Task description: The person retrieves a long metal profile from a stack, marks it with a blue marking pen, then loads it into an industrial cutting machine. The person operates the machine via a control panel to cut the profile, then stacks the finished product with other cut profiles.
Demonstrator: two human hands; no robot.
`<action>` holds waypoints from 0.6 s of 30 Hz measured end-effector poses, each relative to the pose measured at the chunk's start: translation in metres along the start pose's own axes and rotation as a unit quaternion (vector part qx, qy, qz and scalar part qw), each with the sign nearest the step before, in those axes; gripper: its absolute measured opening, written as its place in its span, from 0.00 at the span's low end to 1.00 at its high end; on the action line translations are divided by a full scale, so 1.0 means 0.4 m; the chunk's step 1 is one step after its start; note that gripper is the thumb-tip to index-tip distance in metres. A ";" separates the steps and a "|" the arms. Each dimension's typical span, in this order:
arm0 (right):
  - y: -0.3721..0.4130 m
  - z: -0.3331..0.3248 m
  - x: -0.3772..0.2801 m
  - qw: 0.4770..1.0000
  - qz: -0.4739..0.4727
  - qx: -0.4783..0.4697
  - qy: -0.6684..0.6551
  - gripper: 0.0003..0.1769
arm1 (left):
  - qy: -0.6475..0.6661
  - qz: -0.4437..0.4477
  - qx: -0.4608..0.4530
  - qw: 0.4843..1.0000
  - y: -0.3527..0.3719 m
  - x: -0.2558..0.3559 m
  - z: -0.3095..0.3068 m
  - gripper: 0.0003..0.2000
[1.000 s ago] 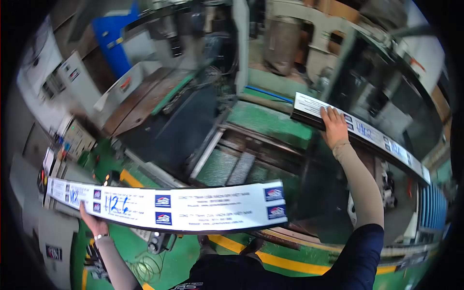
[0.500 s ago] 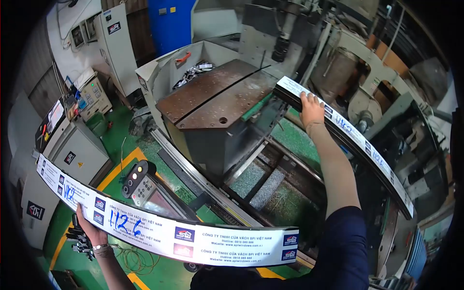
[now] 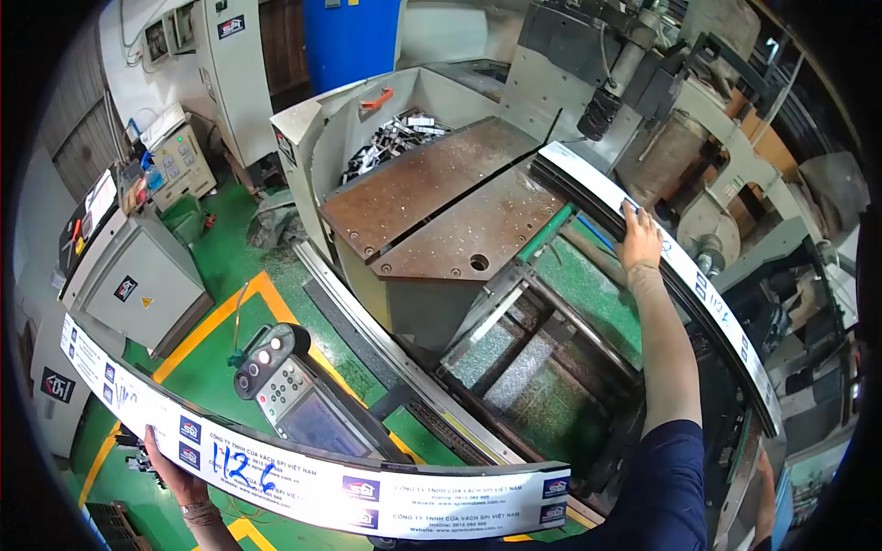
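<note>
A long profile [image 3: 427, 497] with white printed film and blue handwriting lies across the lower left of the head view. My left hand [image 3: 175, 468] is closed on its lower edge, thumb on the film. At the right, a second long film-covered profile [image 3: 588, 184] slants down from the machine table to the lower right. My right hand [image 3: 640, 241] lies on this profile's upper part, fingers over its edge. The underside of each grip is hidden.
A brown metal machine table [image 3: 441, 202] stands at the centre, with a bin of metal offcuts [image 3: 390, 142] behind it. A control panel [image 3: 299, 386] is beyond the left profile. Cabinets stand at the left. Part of another person's arm [image 3: 764, 491] shows at the lower right.
The machine table and control panel appear larger and shifted as the view moved. My right hand sits slightly lower and further right in view. Another person's arm has appeared at the lower right.
</note>
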State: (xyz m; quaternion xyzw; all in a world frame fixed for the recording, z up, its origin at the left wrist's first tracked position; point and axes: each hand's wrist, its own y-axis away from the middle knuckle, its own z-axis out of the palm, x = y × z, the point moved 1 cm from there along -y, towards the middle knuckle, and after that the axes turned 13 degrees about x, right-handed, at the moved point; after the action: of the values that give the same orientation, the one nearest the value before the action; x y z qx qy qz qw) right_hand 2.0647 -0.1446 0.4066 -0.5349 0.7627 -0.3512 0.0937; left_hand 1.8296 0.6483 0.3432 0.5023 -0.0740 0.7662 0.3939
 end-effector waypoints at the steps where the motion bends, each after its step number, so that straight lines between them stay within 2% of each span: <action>1: 0.014 0.023 0.024 1.000 -0.007 -0.003 0.002 0.51 | 0.003 -0.016 -0.003 1.000 0.002 -0.003 0.006 0.24; 9: -0.043 0.087 0.027 1.000 -0.008 0.014 -0.005 0.49 | -0.001 -0.008 0.019 1.000 -0.017 -0.049 0.024 0.24; 13: -0.045 0.082 0.033 1.000 -0.014 0.022 -0.012 0.48 | -0.029 -0.035 -0.004 0.999 0.009 -0.052 0.072 0.23; 17: -0.048 0.064 0.015 1.000 -0.010 0.023 0.002 0.47 | -0.029 -0.034 0.020 0.999 -0.010 -0.074 0.077 0.25; 18: -0.052 0.061 0.014 1.000 -0.011 0.021 0.001 0.47 | -0.020 -0.039 -0.011 0.999 -0.012 -0.081 0.078 0.24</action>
State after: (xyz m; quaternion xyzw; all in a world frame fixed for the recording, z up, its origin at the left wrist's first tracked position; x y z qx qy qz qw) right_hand 2.0907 -0.1638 0.4033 -0.5409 0.7492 -0.3689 0.1003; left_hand 1.8608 0.6186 0.3301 0.5162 -0.0703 0.7389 0.4274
